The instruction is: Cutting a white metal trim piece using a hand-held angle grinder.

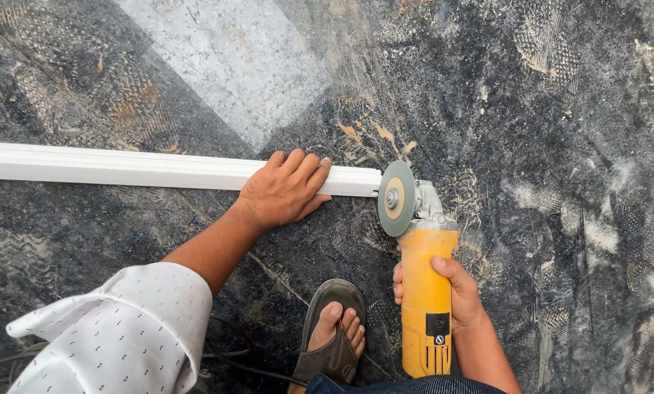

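Our left hand pins the white strip, lying left-right on the floor; our right hand grips the yellow grinder, disc at its right end.

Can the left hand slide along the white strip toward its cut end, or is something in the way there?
Probably not far. The left hand presses on the white strip close to its end, and the disc of the yellow angle grinder, held by the right hand, stands right at that end.

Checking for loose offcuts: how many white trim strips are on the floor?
1: the white strip lies across the left, pinned by the left hand, its end at the grinder disc. Others may lie outside view.
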